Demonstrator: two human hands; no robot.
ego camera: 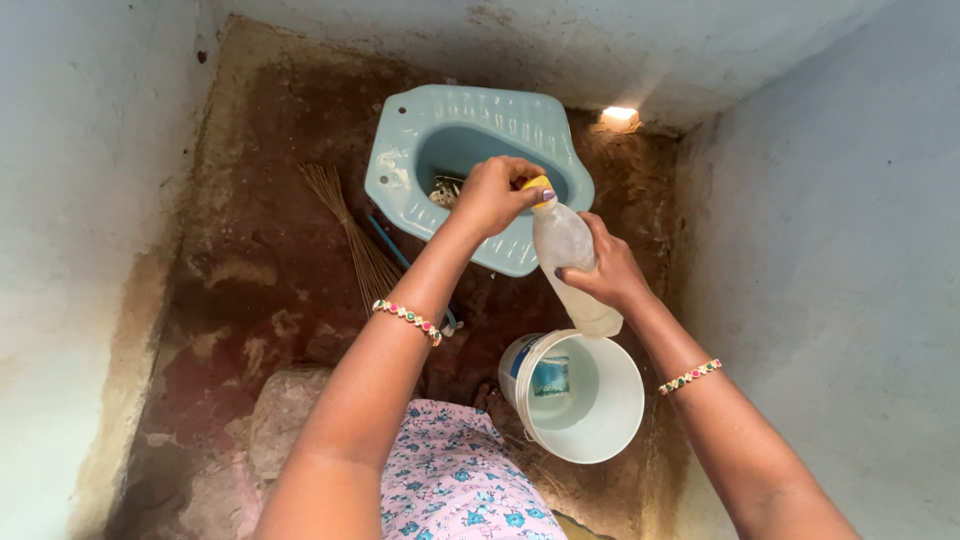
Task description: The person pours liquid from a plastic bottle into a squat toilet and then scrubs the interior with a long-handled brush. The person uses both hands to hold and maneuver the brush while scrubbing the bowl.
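Yellow-capped clear bottle, right hand gripping, left hand on cap

Even daylight; glare at wall gap; sharp.

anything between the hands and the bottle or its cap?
Nothing visible. The left hand is already gripping the yellow cap of the cloudy plastic bottle, and the right hand holds its body.
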